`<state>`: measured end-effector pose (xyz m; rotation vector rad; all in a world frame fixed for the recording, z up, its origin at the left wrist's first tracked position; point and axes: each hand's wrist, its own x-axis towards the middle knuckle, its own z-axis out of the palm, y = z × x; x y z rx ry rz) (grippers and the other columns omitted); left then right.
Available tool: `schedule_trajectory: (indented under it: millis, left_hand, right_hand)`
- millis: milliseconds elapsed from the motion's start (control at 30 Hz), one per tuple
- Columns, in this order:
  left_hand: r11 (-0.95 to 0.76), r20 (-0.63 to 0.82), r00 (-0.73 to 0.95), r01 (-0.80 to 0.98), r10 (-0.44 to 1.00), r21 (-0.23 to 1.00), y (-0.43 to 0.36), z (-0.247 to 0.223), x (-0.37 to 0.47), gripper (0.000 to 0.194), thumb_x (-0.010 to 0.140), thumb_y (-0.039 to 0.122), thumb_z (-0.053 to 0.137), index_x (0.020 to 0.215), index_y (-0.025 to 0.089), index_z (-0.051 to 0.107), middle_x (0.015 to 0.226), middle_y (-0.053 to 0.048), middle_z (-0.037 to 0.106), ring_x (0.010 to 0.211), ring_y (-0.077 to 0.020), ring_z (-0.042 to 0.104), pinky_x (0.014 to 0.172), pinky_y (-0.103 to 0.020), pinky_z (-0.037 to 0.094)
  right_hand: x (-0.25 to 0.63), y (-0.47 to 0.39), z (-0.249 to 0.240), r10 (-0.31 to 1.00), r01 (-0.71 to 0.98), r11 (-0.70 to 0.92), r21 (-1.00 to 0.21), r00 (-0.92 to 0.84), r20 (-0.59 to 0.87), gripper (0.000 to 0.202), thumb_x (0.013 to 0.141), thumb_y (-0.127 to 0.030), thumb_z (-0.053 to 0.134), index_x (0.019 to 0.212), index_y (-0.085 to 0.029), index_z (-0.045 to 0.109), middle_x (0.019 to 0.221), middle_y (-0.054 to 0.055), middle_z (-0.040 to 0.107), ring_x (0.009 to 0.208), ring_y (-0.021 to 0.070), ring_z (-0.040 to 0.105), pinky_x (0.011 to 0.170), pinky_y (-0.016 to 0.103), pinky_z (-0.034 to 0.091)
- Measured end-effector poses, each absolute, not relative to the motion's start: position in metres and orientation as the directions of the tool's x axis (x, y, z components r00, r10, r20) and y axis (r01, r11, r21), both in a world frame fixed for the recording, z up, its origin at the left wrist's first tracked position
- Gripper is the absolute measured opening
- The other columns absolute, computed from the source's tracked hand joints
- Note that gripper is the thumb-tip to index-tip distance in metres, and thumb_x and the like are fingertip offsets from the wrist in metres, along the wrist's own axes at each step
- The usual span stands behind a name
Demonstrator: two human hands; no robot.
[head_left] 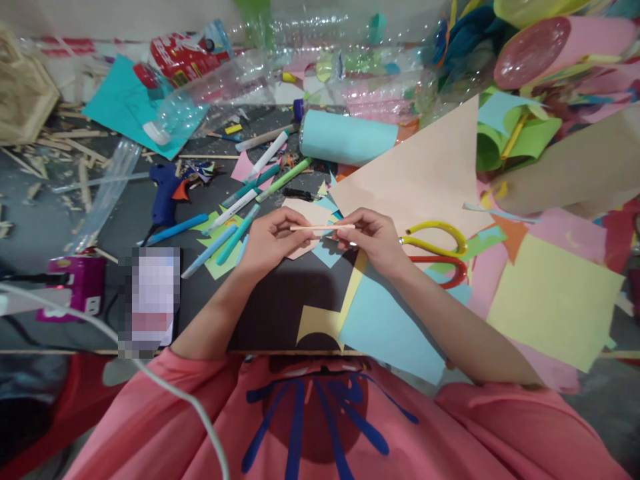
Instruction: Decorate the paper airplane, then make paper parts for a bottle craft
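Note:
A narrow peach strip (324, 228), which looks like folded or rolled paper, is stretched level between my two hands above the dark table. My left hand (280, 239) pinches its left end between thumb and fingers. At the other end, my right hand (370, 237) has it between thumb and forefinger. Behind the strip lies a cut piece of peach paper (306, 212), with light blue scraps (329, 253) beside it. Scissors with one yellow and one red handle (443, 250) lie just right of my right hand, their blades mostly hidden by it.
Several markers (235, 212) lie left of my hands, near a blue glue gun (165, 193) and a phone (153, 293). A blue-wrapped cylinder (350, 137) and clear plastic bottles (210, 93) stretch across the back. Coloured sheets (555, 300) cover the right side. A white cable (165, 380) crosses lower left.

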<state>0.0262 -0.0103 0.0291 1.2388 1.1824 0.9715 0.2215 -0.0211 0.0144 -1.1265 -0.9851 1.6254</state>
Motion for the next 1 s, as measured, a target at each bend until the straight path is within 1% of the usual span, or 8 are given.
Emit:
schedule_trajectory:
  millis: [133, 233, 433, 567, 667, 800, 900, 1000]
  left_hand:
    - [0.088, -0.096, 0.090, 0.096, 0.991, 0.992, -0.011, 0.026, 0.026, 0.026, 0.061, 0.032, 0.083, 0.067, 0.017, 0.062, 0.058, 0.001, 0.066, 0.054, -0.0143, 0.068, 0.050, -0.020, 0.051]
    - [0.029, -0.035, 0.044, 0.122, 0.998, 0.992, -0.011, 0.023, 0.026, 0.026, 0.059, 0.029, 0.082, 0.065, 0.017, 0.059, 0.054, 0.003, 0.063, 0.048, -0.0119, 0.063, 0.044, -0.019, 0.046]
    - [-0.048, 0.046, 0.017, 0.118, 0.999, 0.992, -0.011, 0.019, 0.024, 0.028, 0.063, 0.030, 0.081, 0.068, 0.018, 0.056, 0.065, 0.002, 0.067, 0.060, -0.0134, 0.068, 0.054, -0.021, 0.052]
    - [-0.104, 0.106, -0.013, 0.093, 0.994, 0.990, -0.007, 0.014, 0.022, 0.033, 0.064, 0.030, 0.082, 0.070, 0.019, 0.051, 0.067, 0.003, 0.066, 0.062, -0.0121, 0.067, 0.062, -0.023, 0.055]
    - [-0.113, 0.110, 0.073, 0.040, 0.991, 0.993, -0.005, 0.014, 0.020, 0.039, 0.064, 0.033, 0.083, 0.080, 0.021, 0.050, 0.071, 0.003, 0.067, 0.068, -0.0132, 0.069, 0.065, -0.023, 0.056]
    - [-0.023, 0.007, 0.283, 0.053, 0.959, 0.998, -0.009, 0.021, 0.018, 0.040, 0.069, 0.037, 0.082, 0.099, 0.020, 0.062, 0.086, -0.002, 0.074, 0.085, -0.0187, 0.073, 0.077, -0.028, 0.059]
    - [0.030, -0.061, 0.380, 0.085, 0.923, 0.996, -0.014, 0.024, 0.020, 0.032, 0.074, 0.038, 0.079, 0.097, 0.018, 0.072, 0.098, -0.006, 0.076, 0.090, -0.0206, 0.074, 0.082, -0.028, 0.059]
    - [0.042, -0.075, 0.426, 0.086, 0.901, 0.995, -0.017, 0.026, 0.022, 0.030, 0.076, 0.042, 0.077, 0.095, 0.018, 0.076, 0.101, -0.007, 0.077, 0.093, -0.0215, 0.074, 0.085, -0.028, 0.058]
  right_hand:
    - [0.222, -0.021, 0.014, 0.955, -0.206, -0.268, -0.941, -0.184, -0.232, 0.037, 0.062, -0.047, 0.086, 0.073, -0.018, 0.066, 0.064, -0.002, 0.070, 0.051, 0.0084, 0.063, 0.051, 0.023, 0.055]
    - [0.223, -0.021, 0.014, 0.957, -0.210, -0.262, -0.942, -0.186, -0.224, 0.038, 0.062, -0.048, 0.086, 0.073, -0.018, 0.065, 0.064, -0.002, 0.070, 0.051, 0.0081, 0.062, 0.051, 0.023, 0.055]
    - [0.223, -0.020, 0.015, 0.955, -0.232, -0.272, -0.934, -0.180, -0.234, 0.039, 0.061, -0.048, 0.087, 0.072, -0.018, 0.064, 0.064, -0.002, 0.070, 0.049, 0.0074, 0.061, 0.050, 0.022, 0.055]
    - [0.223, -0.020, 0.016, 0.954, -0.264, -0.287, -0.921, -0.171, -0.248, 0.039, 0.060, -0.047, 0.088, 0.071, -0.018, 0.063, 0.062, -0.002, 0.070, 0.047, 0.0070, 0.061, 0.049, 0.021, 0.054]
    - [0.223, -0.020, 0.017, 0.953, -0.290, -0.293, -0.911, -0.166, -0.253, 0.039, 0.057, -0.046, 0.089, 0.069, -0.018, 0.064, 0.061, -0.003, 0.070, 0.046, 0.0065, 0.061, 0.048, 0.020, 0.055]
    - [0.221, -0.022, 0.018, 0.950, -0.285, -0.297, -0.911, -0.190, -0.250, 0.037, 0.055, -0.045, 0.091, 0.068, -0.018, 0.067, 0.060, -0.004, 0.070, 0.048, 0.0066, 0.062, 0.050, 0.020, 0.056]
    - [0.218, -0.023, 0.019, 0.948, -0.270, -0.290, -0.918, -0.214, -0.236, 0.036, 0.055, -0.044, 0.091, 0.067, -0.019, 0.069, 0.062, -0.003, 0.069, 0.050, 0.0064, 0.063, 0.052, 0.020, 0.057]
    - [0.217, -0.024, 0.018, 0.952, -0.270, -0.263, -0.926, -0.229, -0.204, 0.034, 0.057, -0.044, 0.090, 0.067, -0.019, 0.070, 0.063, -0.003, 0.070, 0.052, 0.0062, 0.063, 0.053, 0.019, 0.057]
